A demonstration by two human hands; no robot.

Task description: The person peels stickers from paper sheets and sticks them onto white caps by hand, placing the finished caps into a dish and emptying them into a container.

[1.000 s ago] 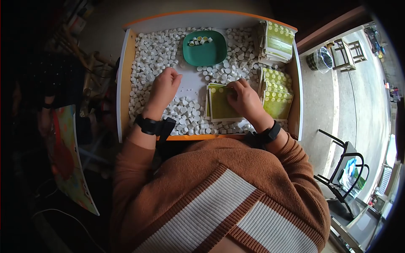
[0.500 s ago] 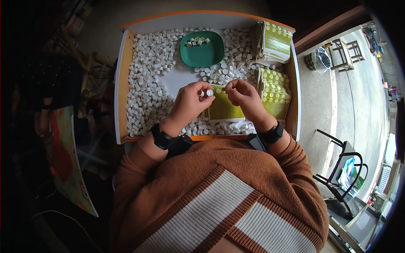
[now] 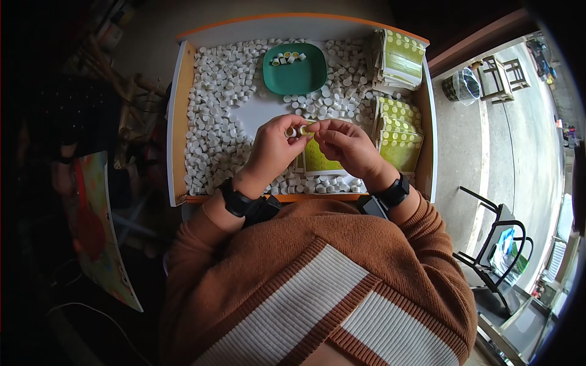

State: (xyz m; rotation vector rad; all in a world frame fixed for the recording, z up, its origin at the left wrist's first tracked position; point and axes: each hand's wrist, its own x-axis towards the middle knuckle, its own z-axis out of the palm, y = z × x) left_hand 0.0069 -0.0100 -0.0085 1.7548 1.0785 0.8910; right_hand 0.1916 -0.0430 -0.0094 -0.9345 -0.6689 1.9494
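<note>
My left hand [image 3: 273, 148] is closed around small white caps [image 3: 291, 132], two of which show between thumb and fingers. The fingertips of my right hand [image 3: 349, 146] are pinched together at the right-hand cap, where a small yellow-green round sticker [image 3: 306, 129] shows at its open face. Part of that sticker is hidden by the fingers. Below both hands lies a green sticker sheet [image 3: 323, 160]. Ahead of them, a green plastic tray [image 3: 296, 82] holds several caps with yellow inside, grouped near its far edge.
Loose white caps [image 3: 213, 122] cover much of the shallow box, which has an orange-edged rim [image 3: 293, 15]. Stacks of green dotted sheets [image 3: 400, 58] lie along its right side. A chair [image 3: 500, 244] and a bin [image 3: 461, 87] stand on the floor to the right.
My right hand has moved left to meet the cap in my left hand. Yellow-green now shows at that cap's face, which was plain white before.
</note>
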